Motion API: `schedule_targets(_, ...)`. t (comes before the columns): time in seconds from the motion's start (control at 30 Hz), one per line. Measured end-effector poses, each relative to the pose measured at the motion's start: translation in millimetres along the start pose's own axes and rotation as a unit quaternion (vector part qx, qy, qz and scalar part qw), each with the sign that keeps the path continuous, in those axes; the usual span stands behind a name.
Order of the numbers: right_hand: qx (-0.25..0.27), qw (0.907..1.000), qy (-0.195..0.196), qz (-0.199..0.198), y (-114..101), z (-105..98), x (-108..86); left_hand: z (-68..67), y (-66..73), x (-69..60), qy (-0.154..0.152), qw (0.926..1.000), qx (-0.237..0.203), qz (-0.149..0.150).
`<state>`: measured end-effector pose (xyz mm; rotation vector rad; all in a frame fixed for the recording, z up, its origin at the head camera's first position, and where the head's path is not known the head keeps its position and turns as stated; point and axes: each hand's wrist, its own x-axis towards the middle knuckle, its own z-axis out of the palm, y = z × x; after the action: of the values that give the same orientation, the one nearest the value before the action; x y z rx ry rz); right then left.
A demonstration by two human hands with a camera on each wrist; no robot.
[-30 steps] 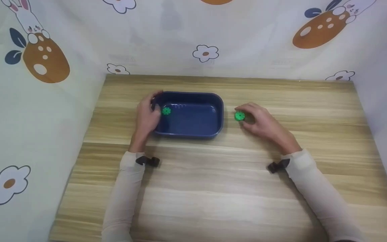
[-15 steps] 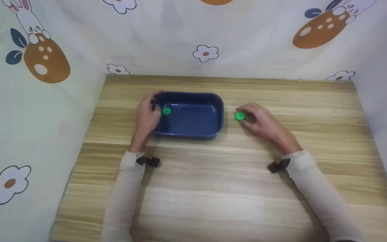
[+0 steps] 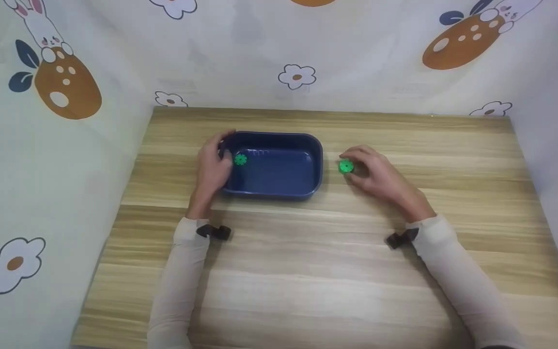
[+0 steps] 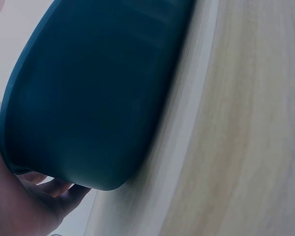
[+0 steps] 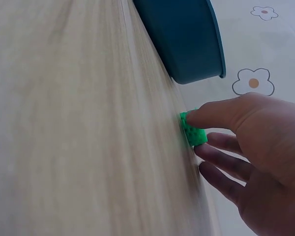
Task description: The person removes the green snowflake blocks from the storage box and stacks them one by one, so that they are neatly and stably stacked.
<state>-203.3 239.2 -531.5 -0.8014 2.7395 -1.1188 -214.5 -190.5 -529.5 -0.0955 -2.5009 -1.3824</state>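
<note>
A dark blue rectangular container stands on the wooden table. My left hand grips its left end, thumb over the rim and the other fingers outside. The left wrist view has the container's outer wall filling much of the picture. Inside, beside my left thumb, lies a green notched disc. To the right of the container, my right hand pinches a small stack of green notched discs between thumb and fingers. In the right wrist view the stack is at the tabletop; whether it touches is hard to tell.
The wood-grain tabletop runs back to a pale printed cloth wall, with similar walls at left and right. A black wrist camera sits on the left sleeve, another black camera on the right sleeve.
</note>
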Motion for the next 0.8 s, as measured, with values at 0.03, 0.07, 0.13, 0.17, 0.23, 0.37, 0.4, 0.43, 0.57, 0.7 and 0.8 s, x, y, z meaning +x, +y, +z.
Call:
schedule_targets(0.03, -0.003, 1.0000, 0.001, 0.001, 0, 0, 0.2, 0.0, -0.1, 0.2, -0.001, 1.0000, -0.002, 0.000)
schedule_targets(0.07, -0.006, 1.0000, 0.003, 0.001, -1, 0, 0.7, 0.0, -0.2, 0.5, -0.002, 1.0000, -0.004, -0.001)
schedule_targets(0.13, -0.010, 0.9999, 0.009, -0.001, -2, 1, 1.7, -0.2, -0.4, 0.8, -0.003, 1.0000, -0.006, -0.003)
schedule_targets(0.17, -0.011, 0.9999, 0.013, -0.003, -4, 1, 2.7, -0.4, -0.5, 0.8, -0.003, 1.0000, -0.007, -0.004)
schedule_targets(0.23, -0.010, 0.9997, 0.022, -0.008, -7, 2, 5.2, -0.8, -1.2, 0.7, -0.003, 0.9999, -0.007, -0.007)
schedule_targets(0.37, -0.009, 0.9984, 0.048, -0.029, -19, 4, 13.2, -1.6, -1.5, -0.1, 0.000, 0.9999, -0.002, -0.015)
schedule_targets(0.4, -0.007, 0.9978, 0.055, -0.035, -22, 5, 15.8, -1.6, -1.7, 0.0, 0.000, 0.9999, -0.002, -0.017)
schedule_targets(0.43, -0.005, 0.9972, 0.062, -0.042, -26, 6, 18.4, -1.5, -1.7, 0.0, 0.000, 0.9998, -0.002, -0.018)
schedule_targets(0.57, 0.012, 0.9935, 0.090, -0.069, -44, 13, 30.0, -0.9, -1.1, 0.6, -0.003, 0.9998, -0.008, -0.016)
schedule_targets(0.7, 0.022, 0.9904, 0.103, -0.090, -63, 21, 41.3, 0.0, -0.1, 1.2, -0.007, 0.9998, -0.014, -0.011)
schedule_targets(0.8, 0.025, 0.9909, 0.090, -0.097, -78, 28, 50.4, -0.3, 0.4, 1.3, -0.007, 0.9997, -0.020, -0.010)
